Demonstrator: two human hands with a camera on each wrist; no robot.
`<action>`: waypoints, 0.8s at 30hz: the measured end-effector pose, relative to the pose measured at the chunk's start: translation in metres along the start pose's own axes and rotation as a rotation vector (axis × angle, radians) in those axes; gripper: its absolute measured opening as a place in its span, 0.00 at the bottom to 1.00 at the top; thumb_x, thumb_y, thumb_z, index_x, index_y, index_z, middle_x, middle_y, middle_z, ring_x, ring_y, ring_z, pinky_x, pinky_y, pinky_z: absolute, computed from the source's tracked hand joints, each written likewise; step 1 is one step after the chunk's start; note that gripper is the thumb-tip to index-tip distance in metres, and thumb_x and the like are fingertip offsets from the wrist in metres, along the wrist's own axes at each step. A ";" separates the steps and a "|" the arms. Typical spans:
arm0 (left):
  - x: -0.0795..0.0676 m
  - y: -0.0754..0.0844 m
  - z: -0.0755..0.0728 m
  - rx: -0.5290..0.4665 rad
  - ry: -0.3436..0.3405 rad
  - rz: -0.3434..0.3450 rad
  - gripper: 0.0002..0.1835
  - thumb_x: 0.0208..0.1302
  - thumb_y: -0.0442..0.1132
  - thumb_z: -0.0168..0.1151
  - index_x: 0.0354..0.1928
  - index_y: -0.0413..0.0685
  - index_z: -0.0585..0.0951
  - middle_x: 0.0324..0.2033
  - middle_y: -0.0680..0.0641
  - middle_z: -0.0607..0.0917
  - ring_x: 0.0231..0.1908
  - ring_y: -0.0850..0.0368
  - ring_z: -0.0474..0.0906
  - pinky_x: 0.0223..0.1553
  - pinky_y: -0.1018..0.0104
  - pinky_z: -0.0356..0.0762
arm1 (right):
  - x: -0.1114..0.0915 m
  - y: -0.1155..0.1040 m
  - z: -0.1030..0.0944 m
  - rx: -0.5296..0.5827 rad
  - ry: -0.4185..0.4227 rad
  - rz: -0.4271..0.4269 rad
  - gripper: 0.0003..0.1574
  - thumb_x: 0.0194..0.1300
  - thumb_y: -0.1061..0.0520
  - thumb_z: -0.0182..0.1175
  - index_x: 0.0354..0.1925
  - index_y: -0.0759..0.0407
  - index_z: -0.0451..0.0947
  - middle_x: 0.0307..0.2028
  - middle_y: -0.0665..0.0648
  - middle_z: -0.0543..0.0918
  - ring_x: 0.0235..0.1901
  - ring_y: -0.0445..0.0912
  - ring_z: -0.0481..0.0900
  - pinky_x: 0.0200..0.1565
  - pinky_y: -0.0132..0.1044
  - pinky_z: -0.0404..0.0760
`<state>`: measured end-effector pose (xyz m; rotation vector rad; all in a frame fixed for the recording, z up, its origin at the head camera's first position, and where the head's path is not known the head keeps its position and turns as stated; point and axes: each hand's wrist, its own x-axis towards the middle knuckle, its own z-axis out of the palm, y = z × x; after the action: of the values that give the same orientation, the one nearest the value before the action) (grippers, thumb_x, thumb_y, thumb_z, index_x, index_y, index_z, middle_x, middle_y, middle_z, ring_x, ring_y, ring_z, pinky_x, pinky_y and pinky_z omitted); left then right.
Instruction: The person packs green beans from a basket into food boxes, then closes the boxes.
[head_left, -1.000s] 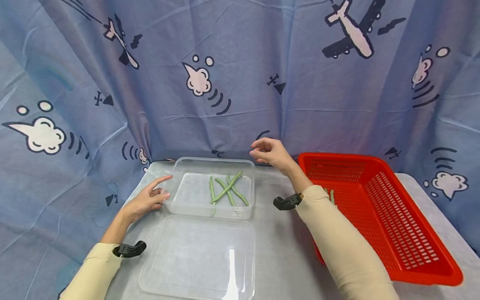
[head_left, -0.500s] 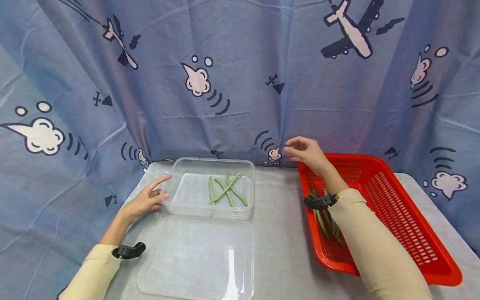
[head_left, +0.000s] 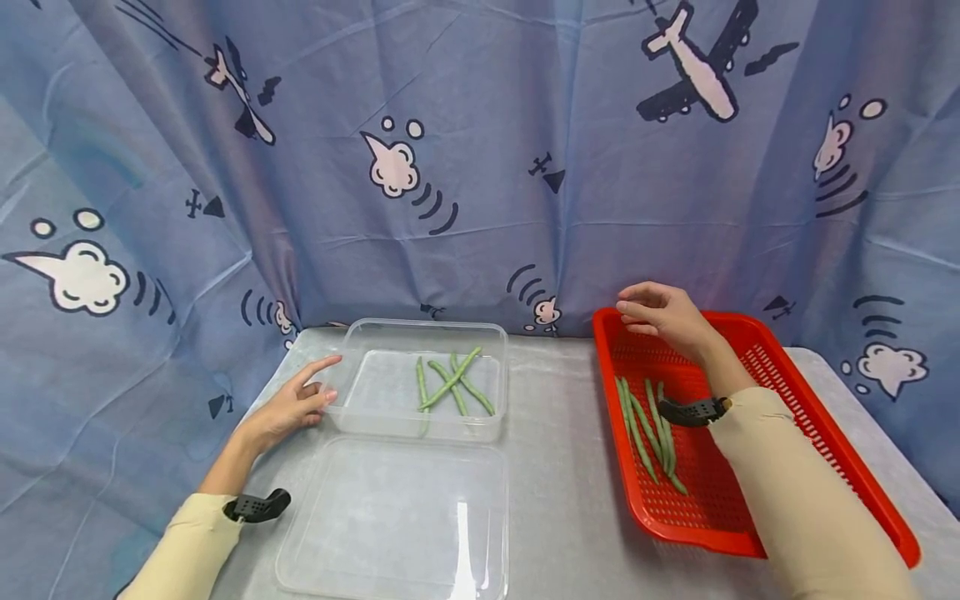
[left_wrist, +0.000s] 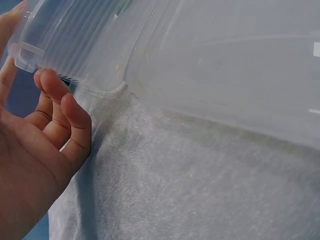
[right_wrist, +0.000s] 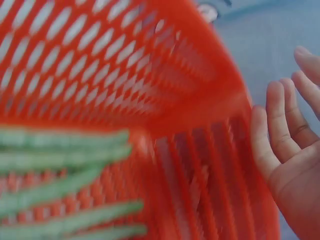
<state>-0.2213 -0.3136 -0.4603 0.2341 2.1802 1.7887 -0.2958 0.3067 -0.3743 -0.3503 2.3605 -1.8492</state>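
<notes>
My left hand (head_left: 288,410) is at the left side of a clear plastic box (head_left: 356,421), its fingertips right at the rim and its other fingers loosely bent in the left wrist view. Inside the box lie several green beans (head_left: 450,385), some crossing. My right hand (head_left: 670,321) hovers over the far left part of a red plastic basket (head_left: 652,530), its fingers loosely bent with nothing between them. More green beans (head_left: 643,429) lie along the basket's left side. In the right wrist view, the fingers (right_wrist: 281,132) appear beside the basket's edge.
A clear flat lid (head_left: 393,517) lies on the grey tabletop (head_left: 558,467) in front of the box. Behind everything hangs a blue curtain (head_left: 480,275) with plane prints. The basket has slotted walls and a raised rim.
My right hand has moved right, from beside the box to over the basket, uncovering the beans there. My left hand stays at the box, and the beans in it lie as before.
</notes>
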 end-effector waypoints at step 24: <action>0.000 -0.002 0.000 -0.004 -0.008 -0.004 0.36 0.77 0.34 0.55 0.81 0.59 0.54 0.64 0.27 0.61 0.34 0.54 0.69 0.38 0.63 0.75 | -0.046 0.074 -0.051 -0.396 -0.124 0.113 0.35 0.66 0.56 0.71 0.64 0.73 0.72 0.53 0.71 0.78 0.45 0.48 0.79 0.43 0.45 0.83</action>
<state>-0.2208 -0.3138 -0.4626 0.2350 2.1700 1.7867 -0.2711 0.3834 -0.4360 -0.3484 2.5879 -1.2670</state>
